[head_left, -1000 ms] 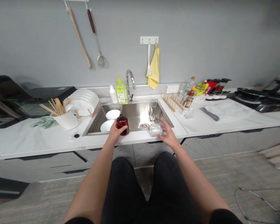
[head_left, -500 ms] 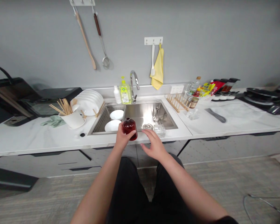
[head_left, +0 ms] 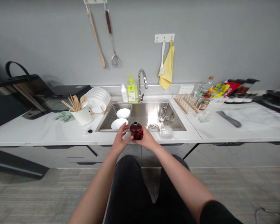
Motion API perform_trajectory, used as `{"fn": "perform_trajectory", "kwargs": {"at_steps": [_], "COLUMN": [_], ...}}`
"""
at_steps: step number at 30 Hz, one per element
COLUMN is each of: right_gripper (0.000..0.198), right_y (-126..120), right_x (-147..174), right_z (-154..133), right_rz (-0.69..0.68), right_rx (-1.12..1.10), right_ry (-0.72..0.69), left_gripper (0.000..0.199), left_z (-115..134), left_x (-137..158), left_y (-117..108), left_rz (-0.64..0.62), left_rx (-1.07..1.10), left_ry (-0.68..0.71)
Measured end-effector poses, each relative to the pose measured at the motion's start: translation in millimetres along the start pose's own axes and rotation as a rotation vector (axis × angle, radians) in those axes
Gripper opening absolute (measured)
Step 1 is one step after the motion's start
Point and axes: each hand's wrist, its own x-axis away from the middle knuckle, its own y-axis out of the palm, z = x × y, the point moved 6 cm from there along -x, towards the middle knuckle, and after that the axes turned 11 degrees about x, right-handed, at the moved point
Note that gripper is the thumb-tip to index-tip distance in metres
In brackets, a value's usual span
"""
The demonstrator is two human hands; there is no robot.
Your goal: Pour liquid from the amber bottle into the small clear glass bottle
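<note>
A dark red bottle (head_left: 136, 132) with a narrow, uncapped neck stands upright above the front edge of the counter. Wrapped round its right side, my right hand (head_left: 147, 138) holds it. Just left of the bottle, my left hand (head_left: 120, 140) is open with its fingers spread, the thumb close to the glass; whether it touches I cannot tell. Behind lies the steel sink (head_left: 146, 109), with two white bowls (head_left: 123, 113) in the basket on its left. A clear container (head_left: 166, 132) sits at the sink's front rim, right of my right hand.
Behind the sink stand a chrome faucet (head_left: 141, 84), a green soap bottle (head_left: 132, 91) and a white bottle (head_left: 124, 93). Leftward are a plate stack (head_left: 99, 99) and a white chopstick holder (head_left: 82, 116). A wooden rack (head_left: 185, 104) and a jar (head_left: 203, 104) stand right.
The bottle has passed from my left hand to my right hand. My left hand has let go and spread its fingers. The view has shifted a little to the left.
</note>
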Motion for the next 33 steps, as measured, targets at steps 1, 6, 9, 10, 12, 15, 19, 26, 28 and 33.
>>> {"fn": "perform_trajectory", "kwargs": {"at_steps": [1,6,9,10,12,15,19,26,28,33], "right_gripper": [0.107,0.106,0.101,0.099,0.095,0.095,0.107,0.128,0.105,0.042], "right_y": [-0.2,-2.6,-2.5,-2.3,-1.9,-2.0,-3.5,-19.4,-32.7,-78.5], "right_x": [1.1,0.2,-3.0,-3.7,-3.9,-3.0,-4.8,20.0,52.3,144.7], "right_z": [0.9,3.5,1.4,-0.1,-2.4,-2.4,0.0,-4.7,-14.4,-13.1], "right_rz": [0.002,0.02,0.064,0.08,0.102,0.102,0.08,0.203,0.325,0.485], "right_rx": [0.01,0.097,0.148,0.17,0.218,0.258,0.21,0.235,0.314,0.449], "right_ry": [0.004,0.026,0.023,0.015,0.01,0.029,0.006,-0.025,-0.107,-0.208], "left_gripper": [0.084,0.052,0.048,0.048,0.047,0.046,0.046,0.034,0.032,0.029], "left_z": [0.9,8.4,10.1,8.4,3.4,-3.6,-8.3,1.1,8.0,19.8], "left_x": [-0.6,-4.2,-8.9,-11.4,-16.1,-20.7,-20.3,-9.2,-1.5,33.9], "left_y": [-22.4,-183.7,-254.8,-268.7,-283.3,-285.0,-280.4,-283.6,-283.8,-258.9], "left_rz": [0.037,0.579,0.714,0.715,0.695,0.674,0.683,0.838,0.938,1.058], "left_rx": [-0.005,-0.442,-0.787,-0.815,-0.822,-0.807,-0.791,-0.648,-0.561,-0.283], "left_ry": [-0.002,-0.099,-0.252,-0.294,-0.361,-0.414,-0.414,-0.305,-0.241,-0.043]}}
